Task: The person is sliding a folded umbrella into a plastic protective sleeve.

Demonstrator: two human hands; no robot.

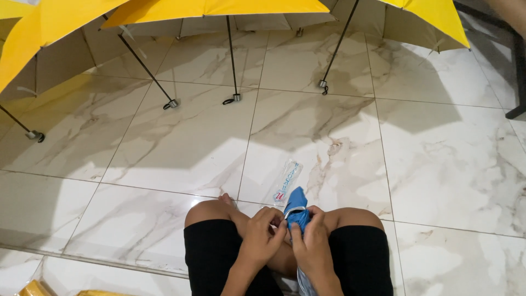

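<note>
Low centre of the frame, between my knees: my left hand [262, 237] and right hand [310, 241] meet on a blue folded umbrella [297, 211]. Left fingers [275, 218] are curled and pinching the edge of the blue fabric from the left; right fingers [313, 215] are wrapped round the bundle from the right, thumb pressed in. Both closed on it, no spread.

Key relation: the umbrella's long axis runs roughly bottom to top of the frame, slightly tilted left at the top. Its lower end goes down past my right wrist, a greyish part showing at the bottom edge; its blue tip pokes up just above my fingertips. The right hand carries more of the bundle, the left only nips the fabric near the top. Both equally near, touching it.

Just beyond the tip, lying on the marble floor [438, 164], is a clear plastic sleeve [287, 182] with print, axis about parallel to the umbrella, near but apart from my fingers.

Farther up the frame, open yellow umbrellas [219, 8] rest on the floor along the top edge, dark shafts slanting down toward me.
</note>
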